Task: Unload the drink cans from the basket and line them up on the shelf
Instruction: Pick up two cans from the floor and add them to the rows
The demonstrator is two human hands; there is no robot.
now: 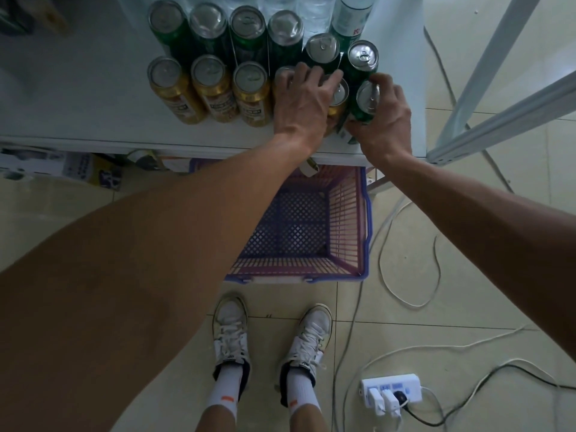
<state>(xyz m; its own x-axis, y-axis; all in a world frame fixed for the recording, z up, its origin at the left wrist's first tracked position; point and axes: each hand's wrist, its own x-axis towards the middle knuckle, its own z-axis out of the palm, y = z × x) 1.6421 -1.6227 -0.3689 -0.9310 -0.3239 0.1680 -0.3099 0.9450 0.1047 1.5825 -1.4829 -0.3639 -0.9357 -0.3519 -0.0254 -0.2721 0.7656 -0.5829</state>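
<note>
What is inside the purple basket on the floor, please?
The basket shows only its bare lattice bottom, no cans. The left forearm covers its left part, and the shelf hides its far end.

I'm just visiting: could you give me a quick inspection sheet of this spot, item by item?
Surface: white shelf, cans standing in two rows.
Job's things: green cans behind, gold cans in front; purple basket on floor, no cans visible inside.
Clutter: boxes under the shelf.
Hands: left hand lies over gold can tops; right hand grips green can at front right.
Cables: white cables and loaded power strip on floor.
Surroundings: tiled floor, metal frame at right.
</note>
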